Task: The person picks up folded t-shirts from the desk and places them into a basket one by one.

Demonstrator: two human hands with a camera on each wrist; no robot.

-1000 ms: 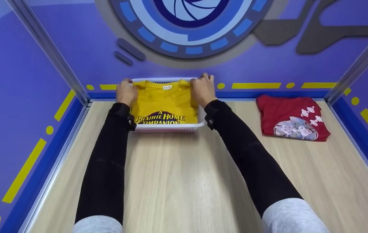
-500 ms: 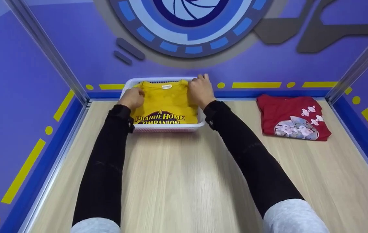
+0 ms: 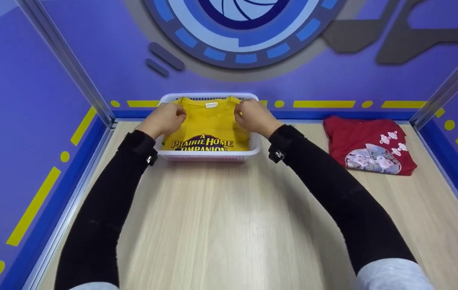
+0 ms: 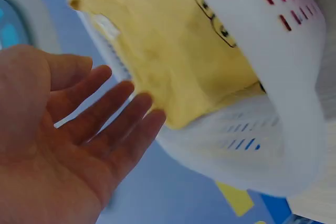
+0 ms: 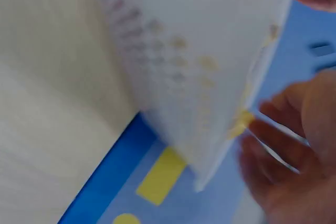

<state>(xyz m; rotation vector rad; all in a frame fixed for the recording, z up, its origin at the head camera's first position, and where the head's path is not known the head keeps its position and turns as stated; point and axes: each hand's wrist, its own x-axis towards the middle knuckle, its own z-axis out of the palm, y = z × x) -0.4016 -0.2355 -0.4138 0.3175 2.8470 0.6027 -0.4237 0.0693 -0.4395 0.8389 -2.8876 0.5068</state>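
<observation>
A folded yellow T-shirt with printed lettering lies in a white plastic basket against the back wall. Over the basket's left side is my left hand; in the left wrist view this hand has loosely spread fingers and holds nothing, its tips near the shirt's edge. My right hand hovers at the opposite side. The right wrist view shows that hand's fingers loosely bent beside the basket rim, near a yellow edge of the shirt; contact is hard to tell.
A folded red garment with a floral print lies on the wooden table, right of the basket. Patterned purple-blue panels enclose the back and both sides, joined by metal corner posts.
Both hands have come away from the basket's sides, with my elbows spreading outward. The left hand let go of the rim first and moved inward over the shirt. The basket stays put.
</observation>
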